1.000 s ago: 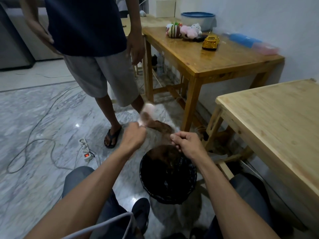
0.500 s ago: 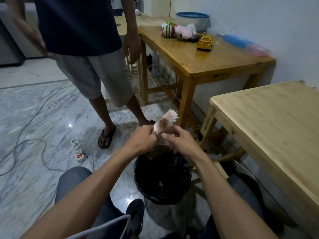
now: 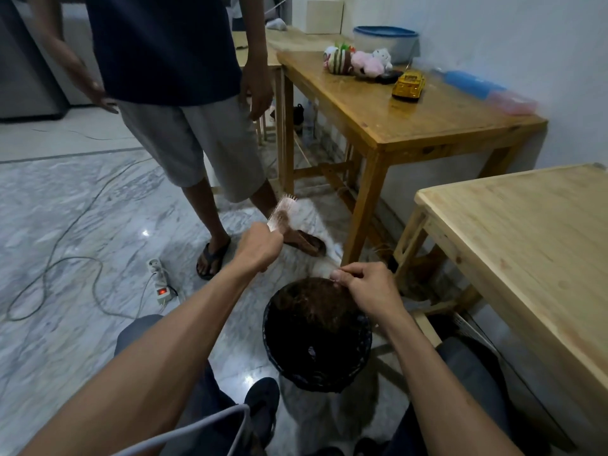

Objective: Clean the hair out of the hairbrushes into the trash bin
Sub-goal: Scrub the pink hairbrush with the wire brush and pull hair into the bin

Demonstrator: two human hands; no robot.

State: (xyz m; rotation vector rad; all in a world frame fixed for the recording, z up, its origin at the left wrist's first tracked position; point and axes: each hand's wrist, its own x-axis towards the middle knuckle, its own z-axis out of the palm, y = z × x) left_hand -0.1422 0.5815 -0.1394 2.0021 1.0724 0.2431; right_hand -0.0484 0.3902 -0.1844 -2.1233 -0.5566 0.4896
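Fingers of the left hand [image 3: 260,246] are curled tight round the handle of a pink brush [image 3: 283,213], whose head sticks up and away from the fist, bristles showing and a dark clump of hair caught in them. Fingers of the right hand [image 3: 365,284] are pinched together, thumb against forefinger, over the far rim of the bin [image 3: 317,334]; whether any strands sit in that pinch is too fine to tell. Brush and left hand are above the floor, up and left of the bin and not over its mouth. The bin is black and round, stands on the marble floor [image 3: 65,209] between the seated person's knees, and has brown hair piled in its far half.

Room is tight on the right: the corner of the near table [image 3: 526,241] juts in just beside the right forearm, and the leg of the far table [image 3: 411,106] stands just beyond the bin. Another person [image 3: 171,77] stands straight ahead, one sandalled foot left of the brush, the other foot behind it, near the table leg. On the left the floor is open apart from a power strip [image 3: 159,283] with a lit red switch and a cable [image 3: 49,258] looping away. Toys, among them a yellow car [image 3: 408,85], sit near the far table's wall side, well apart from the hands.
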